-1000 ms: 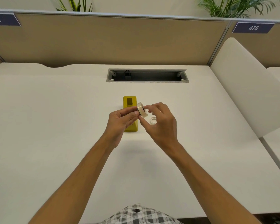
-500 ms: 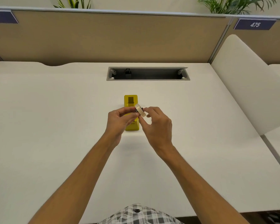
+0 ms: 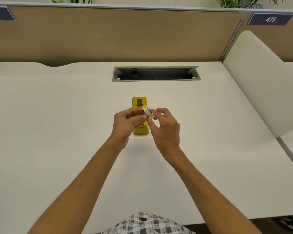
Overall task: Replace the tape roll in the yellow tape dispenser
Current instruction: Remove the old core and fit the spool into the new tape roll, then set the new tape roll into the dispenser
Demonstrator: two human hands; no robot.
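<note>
Yellow tape dispenser lies flat on the white tabletop, centre of view. Long axis runs away from the person, toward the grey cable slot at the back; near end partly hidden under the hands. A dark rectangular opening shows in its far half.

Tape roll held in the air just above the dispenser's middle. Pale, cream-coloured ring, tilted on edge, its outer band facing up and toward the camera, its axis slanting left-right.

Left hand: fingers curled, tips pinching a small dark piece at the roll's left face; whether that is a hub or core, cannot tell. Right hand: thumb and forefinger clamped on the roll's right side, other fingers bent loosely.

Beige partition behind, sign reading 475 at right.
</note>
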